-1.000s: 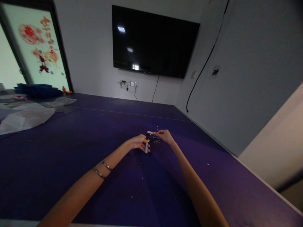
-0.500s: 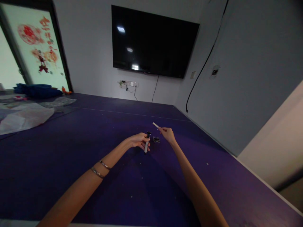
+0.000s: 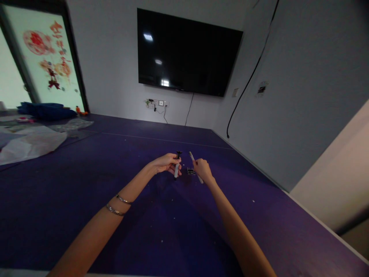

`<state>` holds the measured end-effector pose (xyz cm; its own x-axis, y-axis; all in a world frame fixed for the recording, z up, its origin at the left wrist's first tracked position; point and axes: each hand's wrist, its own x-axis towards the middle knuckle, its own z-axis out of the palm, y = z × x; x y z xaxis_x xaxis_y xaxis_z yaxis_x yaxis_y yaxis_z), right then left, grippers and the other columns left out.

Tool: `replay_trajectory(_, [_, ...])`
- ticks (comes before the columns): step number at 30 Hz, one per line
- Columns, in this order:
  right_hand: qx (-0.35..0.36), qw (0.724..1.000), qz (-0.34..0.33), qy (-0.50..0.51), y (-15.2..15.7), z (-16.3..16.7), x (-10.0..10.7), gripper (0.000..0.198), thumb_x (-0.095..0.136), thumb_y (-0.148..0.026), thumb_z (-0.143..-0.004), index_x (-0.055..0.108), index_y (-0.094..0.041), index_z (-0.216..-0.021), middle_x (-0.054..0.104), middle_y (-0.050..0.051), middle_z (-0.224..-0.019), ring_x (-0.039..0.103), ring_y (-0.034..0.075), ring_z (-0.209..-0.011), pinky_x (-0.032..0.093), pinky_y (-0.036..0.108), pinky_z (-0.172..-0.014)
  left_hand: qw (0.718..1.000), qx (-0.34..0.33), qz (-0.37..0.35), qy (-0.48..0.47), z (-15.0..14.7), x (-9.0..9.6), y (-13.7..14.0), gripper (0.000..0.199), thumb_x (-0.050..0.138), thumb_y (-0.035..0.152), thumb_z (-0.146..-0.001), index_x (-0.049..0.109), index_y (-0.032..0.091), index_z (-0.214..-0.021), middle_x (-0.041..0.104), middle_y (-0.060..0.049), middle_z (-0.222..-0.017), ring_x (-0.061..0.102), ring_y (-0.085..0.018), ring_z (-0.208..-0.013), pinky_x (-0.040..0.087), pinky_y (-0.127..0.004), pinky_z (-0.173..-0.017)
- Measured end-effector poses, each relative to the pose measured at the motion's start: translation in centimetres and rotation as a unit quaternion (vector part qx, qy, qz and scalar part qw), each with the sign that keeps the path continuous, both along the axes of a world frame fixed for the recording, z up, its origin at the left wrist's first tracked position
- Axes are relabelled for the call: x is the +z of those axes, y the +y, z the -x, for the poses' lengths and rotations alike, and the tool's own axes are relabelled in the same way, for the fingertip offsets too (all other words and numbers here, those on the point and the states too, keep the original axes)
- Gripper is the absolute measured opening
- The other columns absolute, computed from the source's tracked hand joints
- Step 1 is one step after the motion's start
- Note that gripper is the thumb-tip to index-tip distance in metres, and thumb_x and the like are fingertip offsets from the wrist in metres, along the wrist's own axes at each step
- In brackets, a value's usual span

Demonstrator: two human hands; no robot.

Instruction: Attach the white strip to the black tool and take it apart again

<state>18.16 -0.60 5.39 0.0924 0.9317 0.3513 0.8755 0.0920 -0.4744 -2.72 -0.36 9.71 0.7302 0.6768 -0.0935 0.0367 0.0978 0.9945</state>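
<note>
My left hand (image 3: 168,163) is closed around a white rod with a black, T-shaped head (image 3: 177,170). It stands almost upright, black head at the top and a dark tip at the bottom; its exact kind is unclear. A thin white stick (image 3: 200,179) is gripped by my right hand (image 3: 202,169). The stick slants and shows above and below the fingers, with a darker mark near its upper end. Between my hands, close to the right fingers, a small black-and-silver piece (image 3: 190,171) lies on the purple surface (image 3: 138,238); its details are too small to make out.
Crumpled clear and white plastic sheets (image 3: 34,142) lie at the left, with dark blue cloth (image 3: 47,110) and a small orange item (image 3: 78,110) behind. A large television (image 3: 187,54) hangs on the far wall. A black cable (image 3: 253,73) dangles at the right.
My right hand has shifted slightly lower, and its stick now sticks out below the fingers too. My left hand has moved slightly up and left with the black-headed rod.
</note>
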Motion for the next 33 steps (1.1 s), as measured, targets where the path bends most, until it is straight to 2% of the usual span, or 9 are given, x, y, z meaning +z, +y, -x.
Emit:
replay_trajectory(3, [-0.039,0.991,0.067,-0.107,-0.4,1.2,-0.7,0.035,0.039,-0.031,-0.084,0.067,-0.01,-0.087,0.067,0.019,-0.088,0.064,0.026,-0.084,0.044,0.028,-0.067,1.0,0.001,0.005,0.004,-0.1,-0.2,0.1,0.028,0.062,0.028,-0.075,0.04,0.015,-0.085,0.061,-0.004,-0.068,0.066,-0.023,-0.063,0.052,-0.041,-0.061])
replay_trajectory(7, [-0.013,0.983,0.115,-0.145,-0.9,2.6,-1.8,0.035,0.039,-0.03,-0.083,0.066,-0.011,-0.094,0.066,0.019,-0.094,0.064,0.028,-0.089,0.046,0.031,-0.07,1.0,-0.002,-0.001,0.005,-0.1,-0.6,0.4,0.029,0.062,0.03,-0.075,0.04,0.016,-0.085,0.061,-0.003,-0.069,0.066,-0.023,-0.063,0.052,-0.04,-0.06])
replay_trajectory(13, [-0.001,0.978,0.129,-0.163,-1.3,3.6,-3.1,0.034,0.04,-0.028,-0.081,0.066,-0.011,-0.095,0.066,0.02,-0.094,0.064,0.029,-0.088,0.047,0.034,-0.072,1.0,0.015,-0.02,0.018,-0.3,-1.3,0.5,0.026,0.059,0.03,-0.076,0.04,0.016,-0.086,0.061,-0.005,-0.07,0.066,-0.023,-0.062,0.052,-0.04,-0.058])
replay_trajectory(23, [-0.012,0.979,0.122,-0.164,-1.4,3.8,-3.6,0.034,0.043,-0.031,-0.08,0.066,-0.012,-0.095,0.066,0.018,-0.095,0.064,0.028,-0.088,0.047,0.034,-0.072,0.999,0.017,-0.01,0.041,-0.6,-1.4,-0.1,0.02,0.054,0.025,-0.078,0.041,0.015,-0.088,0.06,-0.004,-0.067,0.065,-0.023,-0.06,0.051,-0.042,-0.06])
replay_trajectory(27, [-0.056,0.98,0.119,-0.146,-0.8,2.5,-2.6,0.044,0.038,-0.042,-0.083,0.067,-0.011,-0.095,0.066,0.019,-0.093,0.064,0.03,-0.088,0.047,0.037,-0.072,0.999,0.013,-0.014,0.048,-0.8,-2.0,0.0,0.02,0.054,0.026,-0.078,0.041,0.015,-0.087,0.061,-0.005,-0.069,0.065,-0.023,-0.062,0.051,-0.041,-0.059])
replay_trajectory(29, [-0.073,0.982,0.106,-0.142,-0.3,1.2,-2.1,0.043,0.037,-0.041,-0.083,0.067,-0.012,-0.094,0.066,0.019,-0.092,0.063,0.03,-0.087,0.047,0.038,-0.072,0.999,0.009,-0.022,0.048,-0.9,-2.4,0.2,0.021,0.055,0.028,-0.077,0.041,0.016,-0.087,0.061,-0.005,-0.07,0.066,-0.023,-0.063,0.051,-0.039,-0.059])
replay_trajectory(33, [-0.023,0.986,0.095,-0.137,0.6,-1.0,-1.5,0.032,0.042,-0.029,-0.082,0.068,-0.018,-0.097,0.067,0.013,-0.094,0.063,0.024,-0.088,0.045,0.031,-0.073,0.998,0.009,-0.041,0.049,-1.3,-3.1,0.3,0.023,0.055,0.03,-0.077,0.041,0.017,-0.089,0.062,-0.005,-0.07,0.066,-0.022,-0.065,0.05,-0.035,-0.059])
